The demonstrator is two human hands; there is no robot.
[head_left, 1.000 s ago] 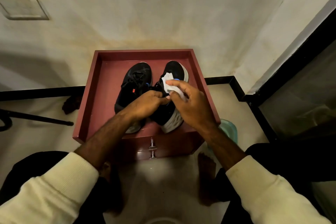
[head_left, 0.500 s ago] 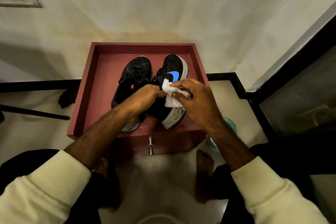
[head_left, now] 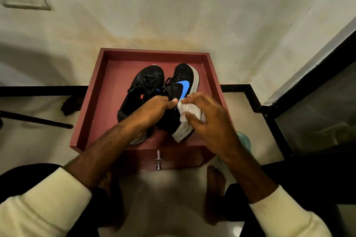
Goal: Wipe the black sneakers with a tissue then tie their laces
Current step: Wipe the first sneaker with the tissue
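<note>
Two black sneakers stand on a red-brown bedside cabinet (head_left: pixel 92 106), toes pointing away from me. The right sneaker (head_left: pixel 182 82) is tipped onto its side, showing a blue swoosh and a white sole. My left hand (head_left: pixel 154 108) grips it at the collar and holds it tilted. My right hand (head_left: pixel 208 119) presses a crumpled white tissue (head_left: pixel 185 110) against the sneaker's side near the heel. The left sneaker (head_left: pixel 146 84) sits flat beside it with loose black laces and an orange logo on its tongue.
The cabinet top has a raised rim and a drawer with metal knobs (head_left: pixel 158 159) faces me. My bare feet (head_left: pixel 215 181) rest on the pale floor below. A teal object (head_left: pixel 243 138) lies right of the cabinet. A black bar (head_left: pixel 36 120) lies on the left floor.
My right hand has slid the tissue from the toe end of the right sneaker back toward the heel, uncovering the blue swoosh. My left hand keeps its grip on the collar.
</note>
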